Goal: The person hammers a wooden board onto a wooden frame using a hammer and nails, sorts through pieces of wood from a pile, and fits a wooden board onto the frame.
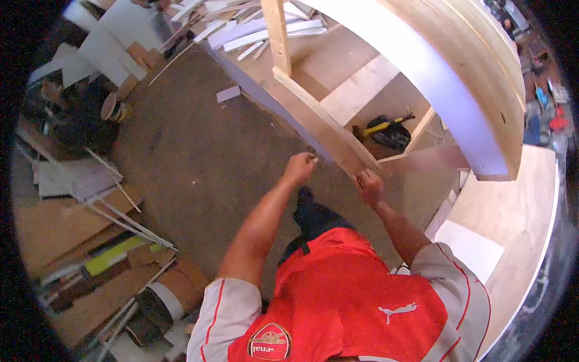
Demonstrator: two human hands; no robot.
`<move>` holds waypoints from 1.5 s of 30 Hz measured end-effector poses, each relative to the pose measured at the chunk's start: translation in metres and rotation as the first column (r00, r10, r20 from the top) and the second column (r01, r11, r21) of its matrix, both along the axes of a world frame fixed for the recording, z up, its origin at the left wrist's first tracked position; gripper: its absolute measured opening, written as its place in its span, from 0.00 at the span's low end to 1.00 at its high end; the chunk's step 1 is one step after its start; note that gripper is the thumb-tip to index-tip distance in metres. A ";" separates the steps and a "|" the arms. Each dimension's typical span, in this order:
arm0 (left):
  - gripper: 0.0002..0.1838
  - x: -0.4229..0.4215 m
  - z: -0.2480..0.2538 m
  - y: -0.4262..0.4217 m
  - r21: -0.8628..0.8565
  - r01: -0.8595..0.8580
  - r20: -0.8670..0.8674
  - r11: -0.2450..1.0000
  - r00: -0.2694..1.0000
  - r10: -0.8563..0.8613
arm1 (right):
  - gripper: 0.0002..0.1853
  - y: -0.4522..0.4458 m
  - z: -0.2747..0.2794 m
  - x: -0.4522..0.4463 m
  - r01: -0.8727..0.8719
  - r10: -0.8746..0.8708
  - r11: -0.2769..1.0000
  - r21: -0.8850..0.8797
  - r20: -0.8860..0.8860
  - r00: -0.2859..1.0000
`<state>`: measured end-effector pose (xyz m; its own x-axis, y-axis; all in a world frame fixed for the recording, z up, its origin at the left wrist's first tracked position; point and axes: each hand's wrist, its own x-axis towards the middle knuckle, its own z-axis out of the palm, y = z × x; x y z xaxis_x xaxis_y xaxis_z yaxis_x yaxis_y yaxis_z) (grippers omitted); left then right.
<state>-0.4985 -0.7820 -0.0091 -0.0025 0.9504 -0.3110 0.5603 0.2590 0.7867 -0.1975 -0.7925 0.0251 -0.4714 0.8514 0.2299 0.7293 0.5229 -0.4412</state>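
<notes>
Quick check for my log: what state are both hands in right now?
Left hand: fingers look curled; whether it holds anything cannot be told.
Right hand: fingers curled near the board; grip cannot be told.

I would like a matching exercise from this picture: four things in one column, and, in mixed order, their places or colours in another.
Things:
1. Right hand
2. Yellow-handled tool
3. Small white block
4. Shirt front

Places or colours:
A. Lying on the brown floor
B. Mostly red
C. At the edge of the wooden frame
D. Lying on a black bundle

Right pairs: 1-C, 2-D, 3-A, 4-B.
</notes>
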 end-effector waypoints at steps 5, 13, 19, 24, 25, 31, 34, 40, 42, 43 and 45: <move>0.17 -0.030 0.031 0.051 0.132 0.056 -0.154 0.990 0.987 -0.036 | 0.18 0.079 0.014 -0.084 0.264 -0.223 0.936 0.234 -0.187 0.957; 0.20 -0.034 0.068 0.167 0.454 0.280 -0.373 0.846 0.922 -0.105 | 0.32 0.139 0.011 -0.138 0.693 -0.748 0.661 -0.287 -0.177 0.640; 0.26 0.007 -0.008 0.250 0.532 0.468 -0.526 0.706 0.836 -0.158 | 0.29 0.134 -0.013 -0.155 0.816 -0.827 0.562 -0.137 -0.110 0.551; 0.32 0.035 -0.036 0.275 0.172 0.476 -0.464 0.862 0.811 -0.356 | 0.29 0.130 0.002 -0.149 0.812 -0.855 0.513 -0.280 -0.086 0.511; 0.34 0.035 -0.019 0.269 0.136 0.473 -0.462 0.871 0.808 -0.366 | 0.30 0.132 -0.005 -0.148 0.814 -0.851 0.524 -0.249 -0.115 0.513; 0.35 0.027 0.035 0.250 0.121 0.457 -0.505 0.881 0.793 -0.342 | 0.32 0.130 -0.005 -0.141 0.795 -0.831 0.553 -0.248 -0.090 0.549; 0.36 0.025 0.027 0.252 0.124 0.442 -0.458 0.888 0.819 -0.344 | 0.36 0.125 -0.018 -0.140 0.789 -0.794 0.608 -0.087 -0.085 0.602; 0.37 0.025 -0.028 0.287 0.104 0.577 -0.498 0.810 0.735 -0.459 | 0.44 0.129 -0.020 -0.139 0.775 -0.799 0.600 -0.199 -0.110 0.591; 0.38 0.027 -0.038 0.292 0.116 0.601 -0.511 0.791 0.719 -0.472 | 0.45 0.128 -0.013 -0.139 0.775 -0.804 0.589 -0.228 -0.073 0.590; 0.38 0.027 -0.039 0.291 0.128 0.599 -0.513 0.790 0.722 -0.464 | 0.45 0.126 -0.009 -0.141 0.778 -0.807 0.586 -0.225 -0.069 0.587; 0.38 0.026 -0.033 0.286 0.102 0.573 -0.515 0.813 0.730 -0.450 | 0.45 0.126 -0.003 -0.146 0.797 -0.817 0.571 -0.197 -0.044 0.575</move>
<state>-0.4725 -0.4964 -0.0424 0.4264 0.8890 -0.1668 0.8508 -0.3316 0.4077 -0.3432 -0.6666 0.0225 0.4501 0.8896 0.0778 0.7538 -0.3318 -0.5673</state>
